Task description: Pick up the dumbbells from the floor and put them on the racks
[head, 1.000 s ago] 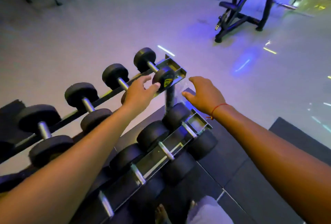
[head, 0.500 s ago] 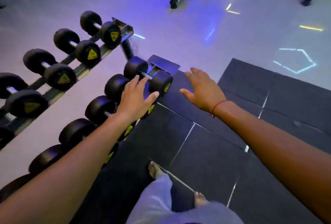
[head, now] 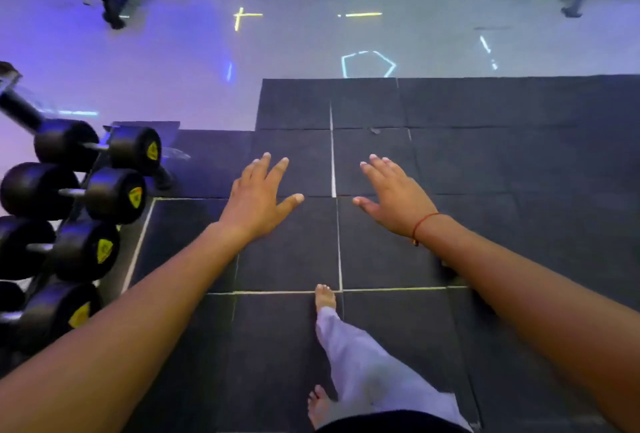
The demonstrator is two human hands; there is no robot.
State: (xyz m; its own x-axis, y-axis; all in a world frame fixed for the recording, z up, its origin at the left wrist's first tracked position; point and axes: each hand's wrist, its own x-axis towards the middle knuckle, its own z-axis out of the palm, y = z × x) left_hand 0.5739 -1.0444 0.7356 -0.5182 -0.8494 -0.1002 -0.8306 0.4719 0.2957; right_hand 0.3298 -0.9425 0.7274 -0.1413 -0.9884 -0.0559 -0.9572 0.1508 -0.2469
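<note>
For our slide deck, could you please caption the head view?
Both hands, left and right, open and empty above black floor mats; racked dumbbells at left.

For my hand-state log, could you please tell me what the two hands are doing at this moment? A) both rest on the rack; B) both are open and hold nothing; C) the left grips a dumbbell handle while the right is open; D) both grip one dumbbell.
B: the left hand and right hand hover over the dark floor mats with fingers spread, clear of the racked dumbbells.
</note>
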